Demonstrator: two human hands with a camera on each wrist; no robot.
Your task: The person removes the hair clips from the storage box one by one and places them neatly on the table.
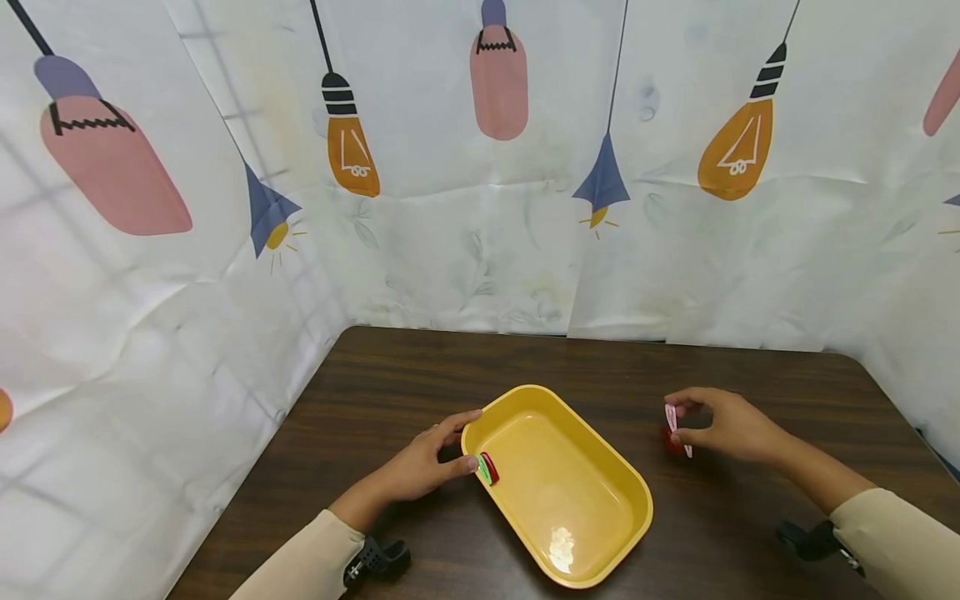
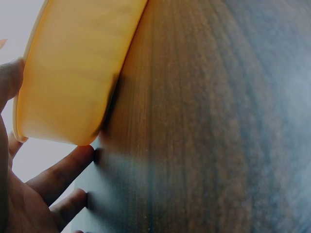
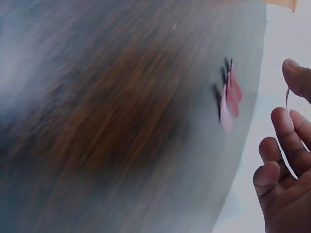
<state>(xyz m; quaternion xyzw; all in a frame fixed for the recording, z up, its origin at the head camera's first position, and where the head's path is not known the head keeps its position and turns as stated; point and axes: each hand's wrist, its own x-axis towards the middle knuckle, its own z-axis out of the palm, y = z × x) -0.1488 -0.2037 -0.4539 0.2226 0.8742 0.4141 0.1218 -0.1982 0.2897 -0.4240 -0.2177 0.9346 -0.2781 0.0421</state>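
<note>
While the tray rim (image 1: 649, 503) lies well apart, right hand (image 1: 726, 425) pinches clip (image 1: 671, 413).

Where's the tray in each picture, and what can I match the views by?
Head: the tray sits low, near centre, touched by the left hand.
Left wrist: upper left, side on and partly cut off.
Right wrist: apparently only a sliver, at the top edge near the right corner.
Shared landmark: the brown table, visible in all three.
</note>
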